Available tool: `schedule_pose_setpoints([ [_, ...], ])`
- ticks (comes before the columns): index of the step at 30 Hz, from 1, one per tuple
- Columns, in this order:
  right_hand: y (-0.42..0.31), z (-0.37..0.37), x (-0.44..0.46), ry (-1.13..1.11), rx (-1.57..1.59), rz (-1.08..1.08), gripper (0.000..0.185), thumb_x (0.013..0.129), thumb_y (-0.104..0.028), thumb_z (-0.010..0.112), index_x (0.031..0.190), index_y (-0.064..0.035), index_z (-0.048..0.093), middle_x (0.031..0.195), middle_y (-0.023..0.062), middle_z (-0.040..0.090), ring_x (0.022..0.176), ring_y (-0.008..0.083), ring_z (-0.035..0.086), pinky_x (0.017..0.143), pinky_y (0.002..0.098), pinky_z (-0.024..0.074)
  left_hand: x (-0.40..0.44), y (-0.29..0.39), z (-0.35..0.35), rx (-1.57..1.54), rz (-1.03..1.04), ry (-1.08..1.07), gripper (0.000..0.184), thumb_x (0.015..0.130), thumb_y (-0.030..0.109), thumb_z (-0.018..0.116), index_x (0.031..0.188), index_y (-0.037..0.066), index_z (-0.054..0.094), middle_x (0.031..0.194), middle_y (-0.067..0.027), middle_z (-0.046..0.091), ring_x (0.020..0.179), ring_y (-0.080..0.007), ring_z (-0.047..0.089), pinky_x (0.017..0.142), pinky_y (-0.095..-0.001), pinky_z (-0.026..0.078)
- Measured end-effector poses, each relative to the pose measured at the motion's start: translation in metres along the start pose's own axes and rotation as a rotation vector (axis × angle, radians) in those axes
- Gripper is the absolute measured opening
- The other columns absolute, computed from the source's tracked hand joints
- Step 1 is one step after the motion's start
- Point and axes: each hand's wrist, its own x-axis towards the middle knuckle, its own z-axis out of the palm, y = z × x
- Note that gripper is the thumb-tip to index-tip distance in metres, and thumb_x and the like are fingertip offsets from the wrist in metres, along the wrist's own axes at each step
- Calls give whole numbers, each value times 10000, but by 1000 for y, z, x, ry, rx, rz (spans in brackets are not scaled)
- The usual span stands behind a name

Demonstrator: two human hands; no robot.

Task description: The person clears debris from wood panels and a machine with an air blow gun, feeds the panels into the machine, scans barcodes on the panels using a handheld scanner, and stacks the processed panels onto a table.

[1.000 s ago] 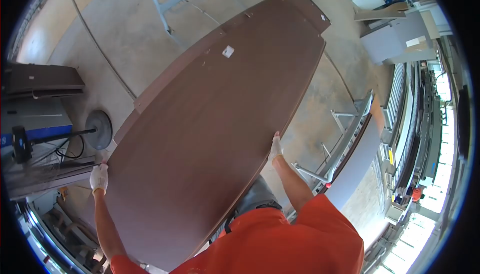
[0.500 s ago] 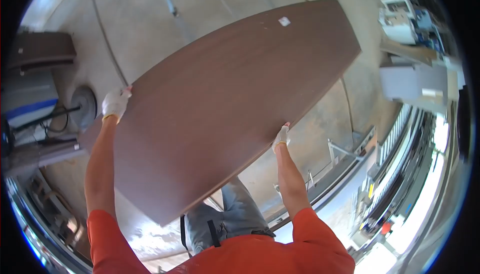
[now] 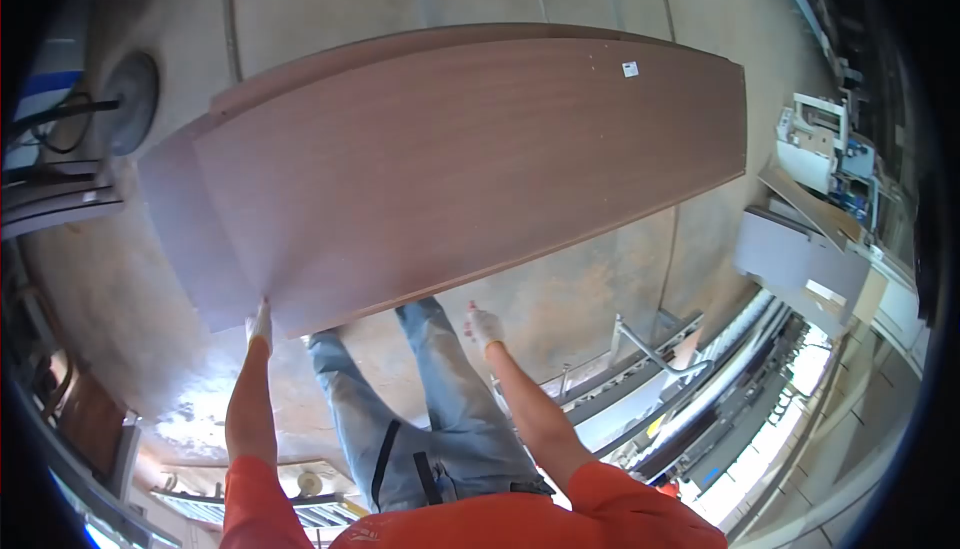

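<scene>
A long brown panel [image 3: 450, 169] with a curved far edge and a small white label [image 3: 630, 70] lies on top of another brown panel [image 3: 185, 219], which shows beyond it at the left end and along the far side. My left hand [image 3: 260, 325], in a white glove, is at the near left edge of the lower panel, close to the upper panel's corner; its grip is hard to make out. Away from the panels, my right hand [image 3: 484, 327], gloved with bare fingertips showing, hangs in the air with fingers apart and holds nothing.
A round grey base [image 3: 132, 104] with a pole stands at the left. To the right are a grey box [image 3: 800, 264], a white and blue machine [image 3: 808, 154] and a metal frame [image 3: 650, 349] beside long stacked profiles. Concrete floor [image 3: 590, 269] surrounds the panels.
The upper panel has swung clockwise and now lies over the lower one. My right hand has come off its near edge, and my left hand has moved from the far left side to the near edge.
</scene>
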Motion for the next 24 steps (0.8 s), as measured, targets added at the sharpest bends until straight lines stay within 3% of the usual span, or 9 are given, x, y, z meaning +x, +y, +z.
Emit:
schedule_pose_setpoints([
  [1, 21, 16, 15, -7, 96, 7, 584, 1088, -643, 569, 916, -109, 730, 713, 41, 703, 616, 175, 694, 566, 348, 523, -2, -13, 8, 24, -34, -19, 1131, 947, 764, 674, 1638, -94, 419, 1676, -292, 472, 1584, -353, 428, 1282, -447, 348],
  [3, 34, 41, 16, 31, -43, -88, 636, 1094, -651, 527, 970, -76, 771, 831, 120, 767, 718, 247, 736, 675, 399, 567, 11, -47, 28, -195, 0, -119, 1048, 940, 845, 628, 1629, 64, 519, 1559, -171, 611, 1346, -275, 584, 1078, -422, 481],
  [5, -13, 35, -42, 68, -321, -120, 699, 1093, -666, 465, 1034, -54, 798, 949, 214, 798, 912, 375, 766, 847, 480, 581, -14, -35, 44, -289, -41, -82, 1015, 952, 855, 598, 1559, 42, 615, 1198, -58, 703, 827, -116, 554, 640, -312, 411],
  [6, -18, 37, -54, 95, -368, -196, 737, 1086, -685, 417, 1035, -59, 803, 1043, 270, 783, 1061, 461, 735, 958, 532, 551, -12, -35, 45, -317, -64, -78, 1001, 962, 846, 591, 1551, 37, 619, 1236, -71, 710, 902, -138, 593, 708, -325, 458],
  [8, -23, 36, -69, 97, -416, -176, 737, 1085, -688, 419, 1044, -63, 806, 1066, 277, 782, 1090, 465, 731, 966, 544, 548, -7, -44, 49, -339, -91, -75, 987, 973, 837, 585, 1543, 32, 623, 1274, -84, 717, 977, -160, 633, 775, -338, 506],
  [11, -23, 36, -64, 129, -425, -198, 720, 1082, -686, 452, 1038, -61, 807, 1028, 251, 799, 1058, 436, 755, 937, 522, 563, -8, -42, 60, -242, 105, 27, 901, 1033, 749, 578, 1555, 16, 606, 1487, -130, 653, 1362, -238, 570, 1174, -405, 439],
  [17, -35, 7, -56, -14, -201, -144, 748, 1070, -686, 459, 1038, -15, 788, 1087, 293, 781, 1089, 487, 732, 945, 565, 558, -78, 5, 90, -268, 90, -3, 846, 1002, 681, 671, 1502, 1, 624, 1437, -157, 674, 1293, -274, 616, 1127, -397, 472],
  [21, -47, -15, -117, 25, -306, -196, 655, 1049, -649, 542, 1071, -35, 769, 1091, 245, 800, 1070, 465, 746, 943, 560, 573, -115, 35, 163, 37, 152, 22, 800, 986, 636, 708, 1421, -33, 644, 1329, -199, 707, 1181, -302, 640, 1054, -419, 498],
  [24, -17, -6, -160, 100, -712, -435, 593, 1009, -607, 646, 1125, -28, 700, 1112, 251, 761, 1055, 458, 739, 924, 570, 573, -174, 71, 234, -77, 129, -217, 787, 987, 600, 715, 1472, -13, 629, 1385, -218, 705, 1269, -333, 651, 1095, -425, 492],
])
